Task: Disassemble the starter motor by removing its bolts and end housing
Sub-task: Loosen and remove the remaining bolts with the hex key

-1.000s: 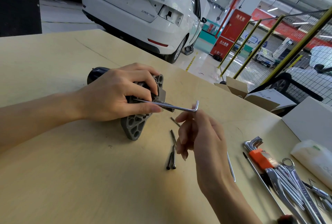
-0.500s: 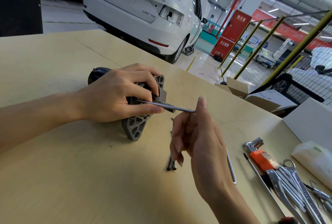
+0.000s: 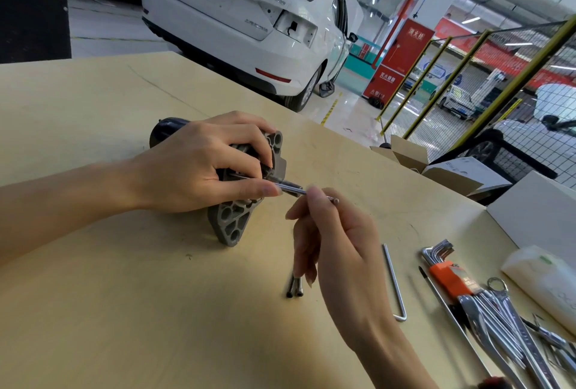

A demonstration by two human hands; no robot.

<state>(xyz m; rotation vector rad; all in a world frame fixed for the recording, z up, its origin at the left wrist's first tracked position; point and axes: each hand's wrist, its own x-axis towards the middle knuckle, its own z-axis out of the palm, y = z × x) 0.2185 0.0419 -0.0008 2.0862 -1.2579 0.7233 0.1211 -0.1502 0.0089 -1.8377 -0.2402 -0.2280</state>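
The starter motor (image 3: 232, 226) lies on its side on the wooden table (image 3: 124, 310), its grey ribbed end housing facing me and its black body pointing away to the left. My left hand (image 3: 199, 167) is wrapped over the motor, thumb pressed near the housing face. My right hand (image 3: 324, 232) pinches a thin silver hex key (image 3: 293, 189) whose long end goes into the housing. Two removed long dark bolts (image 3: 294, 287) lie side by side on the table, partly hidden behind my right fingers.
A loose L-shaped hex key (image 3: 394, 282) lies right of my right wrist. Further right are an orange-holdered hex key set (image 3: 445, 273), several chrome wrenches (image 3: 505, 332) and a white bag (image 3: 542, 282). A white box (image 3: 539, 214) and open cartons (image 3: 430, 164) sit at the table's far right edge.
My right hand has turned the hex key: its bent short arm, pointing up a second ago, has swung round and now points toward me, seen end-on. My left hand has stayed put on the motor.
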